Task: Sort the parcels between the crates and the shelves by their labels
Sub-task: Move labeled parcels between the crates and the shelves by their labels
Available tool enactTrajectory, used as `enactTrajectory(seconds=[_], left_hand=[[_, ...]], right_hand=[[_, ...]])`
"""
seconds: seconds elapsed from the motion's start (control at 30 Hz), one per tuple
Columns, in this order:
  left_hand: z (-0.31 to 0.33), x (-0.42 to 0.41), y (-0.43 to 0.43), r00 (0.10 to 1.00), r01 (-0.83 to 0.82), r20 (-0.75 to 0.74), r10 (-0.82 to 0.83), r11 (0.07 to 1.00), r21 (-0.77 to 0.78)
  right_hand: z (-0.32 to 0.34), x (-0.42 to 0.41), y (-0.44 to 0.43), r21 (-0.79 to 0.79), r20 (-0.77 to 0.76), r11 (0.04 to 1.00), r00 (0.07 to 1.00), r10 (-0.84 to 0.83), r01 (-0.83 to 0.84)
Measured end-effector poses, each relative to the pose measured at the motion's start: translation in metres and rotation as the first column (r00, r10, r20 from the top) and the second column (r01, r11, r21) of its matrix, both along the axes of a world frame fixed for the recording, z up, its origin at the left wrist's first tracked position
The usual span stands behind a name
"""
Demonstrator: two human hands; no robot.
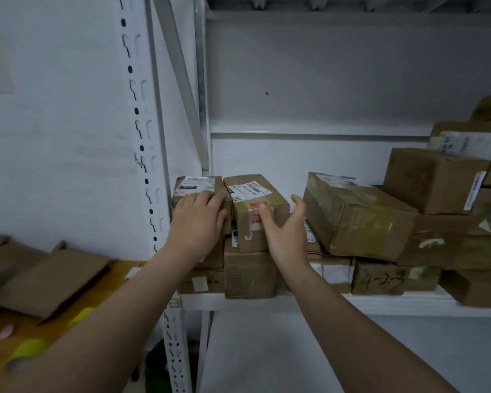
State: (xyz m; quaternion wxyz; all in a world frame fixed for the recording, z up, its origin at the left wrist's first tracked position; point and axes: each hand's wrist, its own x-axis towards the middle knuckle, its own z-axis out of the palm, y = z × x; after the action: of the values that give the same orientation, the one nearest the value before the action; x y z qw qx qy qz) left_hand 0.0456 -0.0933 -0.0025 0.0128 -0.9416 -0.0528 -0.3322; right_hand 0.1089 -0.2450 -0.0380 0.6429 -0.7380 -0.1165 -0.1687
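Two small cardboard parcels sit side by side on top of others at the left end of the white shelf (295,300). My left hand (197,219) rests on the left parcel (194,185), fingers laid over its top front edge below a white label. My right hand (284,231) is at the front right corner of the middle parcel (253,197), thumb touching its red-marked front face, fingers straight and spread to the right. A larger taped parcel (355,214) lies tilted just right of that hand.
More brown boxes (437,180) are stacked at the shelf's right end, one below marked by hand (380,279). A perforated white upright (148,165) stands left of the parcels. Flattened cardboard (46,276) and yellow tape rolls (26,350) lie on a wooden table at the left.
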Motion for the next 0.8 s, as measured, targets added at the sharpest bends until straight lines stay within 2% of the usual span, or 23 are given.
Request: enactTrajectory(seconds=[0.1, 0.2, 0.37, 0.47, 0.57, 0.67, 0.8], left_hand=[[-0.001, 0.002, 0.003, 1.000, 0.000, -0.009, 0.000, 1.000, -0.031], [0.000, 0.003, 0.003, 1.000, 0.006, -0.011, -0.007, 0.997, -0.071], [0.007, 0.002, -0.012, 0.990, 0.136, 0.052, -0.130, 0.977, -0.163], [0.014, 0.002, -0.030, 0.959, 0.266, 0.152, -0.240, 0.947, -0.180], [0.019, 0.003, -0.056, 0.910, 0.394, 0.221, -0.351, 0.898, -0.194], [0.018, 0.011, -0.090, 0.868, 0.483, 0.233, -0.439, 0.854, -0.193], [0.006, 0.029, -0.135, 0.858, 0.513, 0.146, -0.492, 0.819, -0.257]], right_hand=[[0.003, 0.007, 0.004, -0.210, 0.099, 0.977, 0.995, -0.005, 0.025], [0.007, 0.008, 0.005, -0.356, 0.193, 0.928, 0.980, -0.045, 0.113], [0.023, 0.005, -0.007, -0.600, 0.302, 0.765, 0.952, -0.054, 0.234], [0.029, -0.006, -0.023, -0.528, 0.406, 0.816, 0.914, -0.001, 0.235], [0.030, -0.017, -0.053, -0.423, 0.473, 0.865, 0.880, -0.043, 0.269], [0.028, -0.016, -0.099, -0.398, 0.474, 0.851, 0.871, -0.129, 0.343], [0.020, -0.005, -0.163, -0.439, 0.416, 0.791, 0.876, -0.242, 0.427]])
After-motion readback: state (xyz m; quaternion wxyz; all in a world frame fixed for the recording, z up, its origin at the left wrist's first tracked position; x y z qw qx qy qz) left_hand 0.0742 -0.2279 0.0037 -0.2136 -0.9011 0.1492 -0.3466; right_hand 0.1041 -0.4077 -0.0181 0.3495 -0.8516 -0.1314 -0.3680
